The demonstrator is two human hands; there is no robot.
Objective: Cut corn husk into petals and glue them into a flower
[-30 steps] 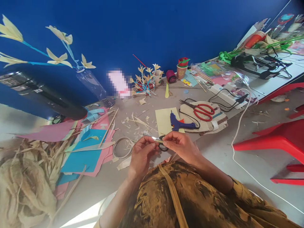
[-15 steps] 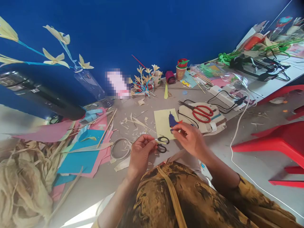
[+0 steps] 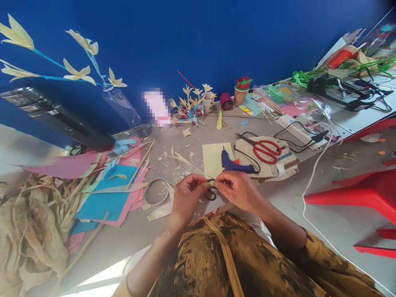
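My left hand [image 3: 186, 194] and my right hand [image 3: 237, 189] meet just above the floor, fingertips pinched together on a small pale strip [image 3: 212, 180]. Both hands are closed on it. Small black-handled scissors [image 3: 210, 194] lie on the floor right under the fingertips, partly hidden by them. A blue glue gun [image 3: 234, 165] rests just beyond my right hand, lying across a pale yellow sheet [image 3: 212, 157]. My patterned yellow-brown clothing fills the bottom of the view.
Red scissors [image 3: 266, 147] lie on a woven cloth [image 3: 286, 159] by a white power strip [image 3: 295, 128]. A tape ring [image 3: 155, 192], blue and pink paper [image 3: 103, 202] and dried husks [image 3: 27, 231] are at left. Red plastic furniture [image 3: 366, 190] stands at right.
My right hand had reached out to the blue glue gun half a second ago; it has come back and again pinches the strip with my left hand. The glue gun lies on the sheet.
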